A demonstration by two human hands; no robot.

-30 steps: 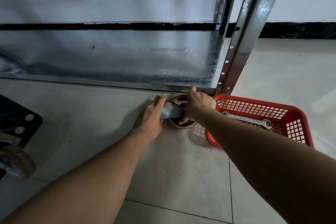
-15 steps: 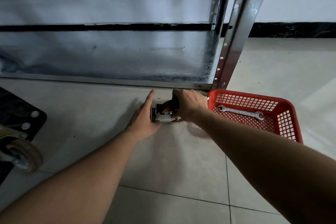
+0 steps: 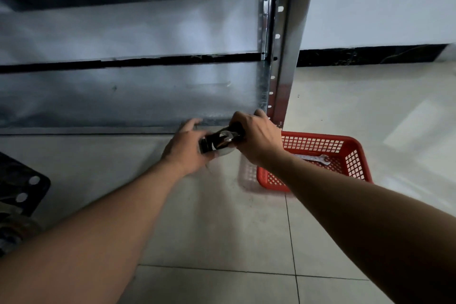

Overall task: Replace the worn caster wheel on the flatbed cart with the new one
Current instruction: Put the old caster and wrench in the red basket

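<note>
Head cam: left hand (image 3: pixel 185 148) and right hand (image 3: pixel 257 139) grip the caster (image 3: pixel 218 142), mostly hidden; wrench (image 3: pixel 313 157) at 3 o'clock half-covered.

Daylight is glaring off the pale tiled floor (image 3: pixel 407 111) at far right. Blur is softening the dim grey metal panel (image 3: pixel 123 96) at left.
</note>
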